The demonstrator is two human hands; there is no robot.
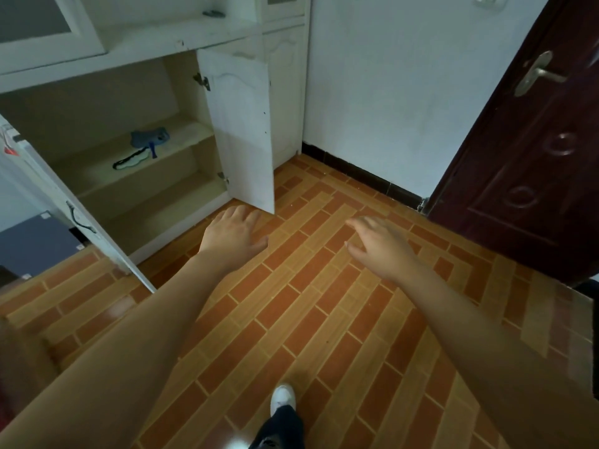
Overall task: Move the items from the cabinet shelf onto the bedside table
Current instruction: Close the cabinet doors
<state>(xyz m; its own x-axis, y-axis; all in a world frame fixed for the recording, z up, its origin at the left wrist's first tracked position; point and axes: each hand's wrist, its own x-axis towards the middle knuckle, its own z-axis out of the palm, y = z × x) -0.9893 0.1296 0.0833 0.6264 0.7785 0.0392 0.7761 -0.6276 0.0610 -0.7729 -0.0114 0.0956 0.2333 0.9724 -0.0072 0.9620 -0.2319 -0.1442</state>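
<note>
1. Left of the cabinet door (241, 124), a blue pouch (149, 137) and a dark cord (131, 158) lie on the cabinet shelf (181, 137).
2. Below the door, left hand (231, 236): grip spread, holding nothing, apparently ready to reach.
3. Right of the door, right hand (377, 246): grip loose, holding nothing.

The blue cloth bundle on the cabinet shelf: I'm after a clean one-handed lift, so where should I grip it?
Probably pinch the raised, bunched top of the blue cloth bundle, coming straight in through the open front. It sits crumpled near the shelf back, so there's no edge to slide under. Both hands are empty; the left hand is nearer.
</note>
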